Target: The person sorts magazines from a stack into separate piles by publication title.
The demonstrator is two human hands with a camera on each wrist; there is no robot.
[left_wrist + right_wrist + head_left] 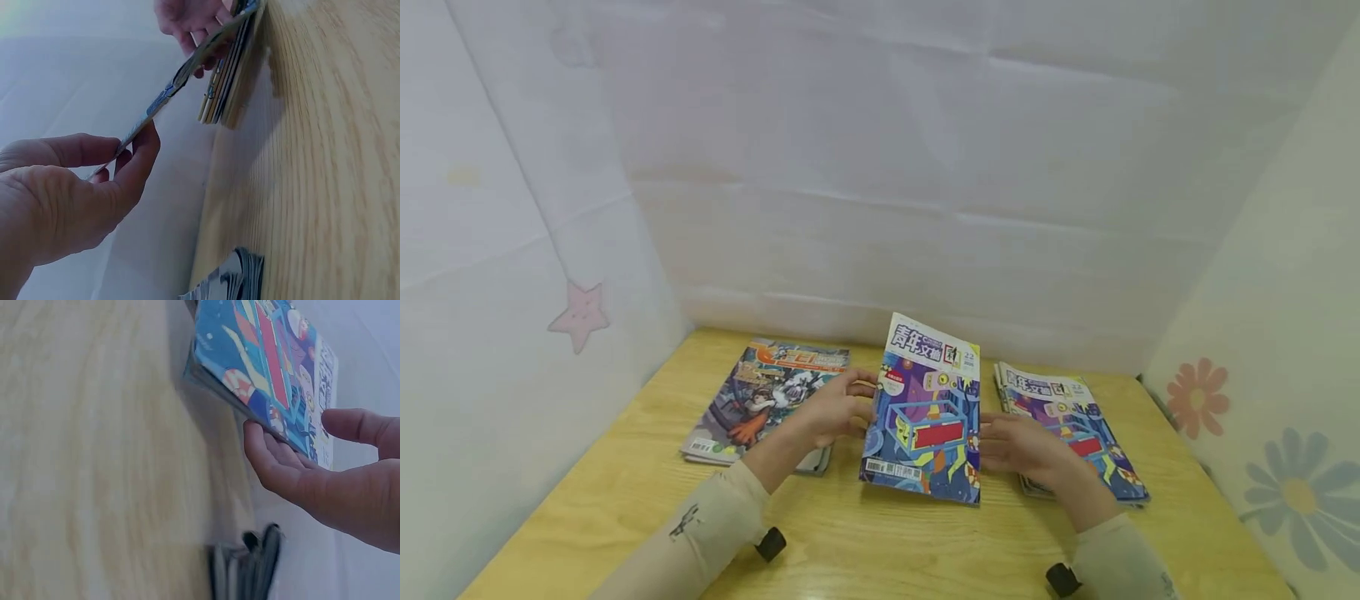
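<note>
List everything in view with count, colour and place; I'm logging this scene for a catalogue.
Held magazine: one, blue and purple cover, raised between both hands at the table's middle.
Right stack: several like magazines, blue and purple, right of the held one.
Left stack: several comics, orange and grey top cover, on the left.
Table: one, light wood.
Backdrop: white sheets around the table, pink star on the left, flowers on the right.
Left hand: holds the magazine's left edge.
Right hand: holds its right edge.

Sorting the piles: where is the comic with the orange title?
In the head view, the comic lies on the table's left side, partly under the left hand.
</note>
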